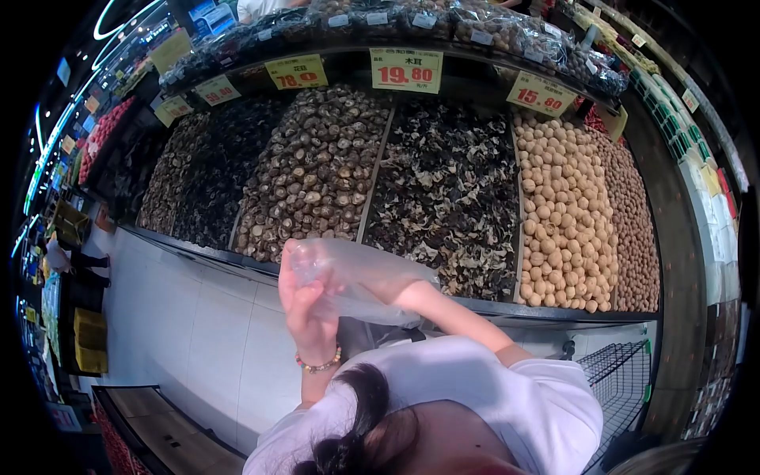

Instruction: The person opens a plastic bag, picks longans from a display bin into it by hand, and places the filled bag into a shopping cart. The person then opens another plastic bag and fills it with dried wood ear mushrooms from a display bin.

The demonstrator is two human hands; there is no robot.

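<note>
A: How does the grip stand?

B: The left hand (307, 297), wearing a multicoloured bead bracelet (320, 366), seems to pinch the thin, translucent plastic bag (366, 265) between thumb and fingers. The right hand (388, 291) is inside or behind the film; I can't tell which, nor whether its fingers are together.

A: And the bag?

B: Held up between the 2 hands, in front of the white fabric shirt (443, 364).

A: What could go wrong?

B: A hard pull could split film that thin, or a loosened left pinch could let it slip. Dipped low, it might drag across the brown, round-capped dried mushrooms (317, 170) or the crinkled black-and-grey dried fungus (447, 190).

A: What's hard to make out?

B: The bag's mouth; glare and wrinkles blur it. Dark hair (368, 396) covers part of the shirt, which itself hides some of the black wire cart (619, 376). The yellow paper price card (406, 71) reads 19.80; the leftmost card (172, 109) is too blurred.
</note>
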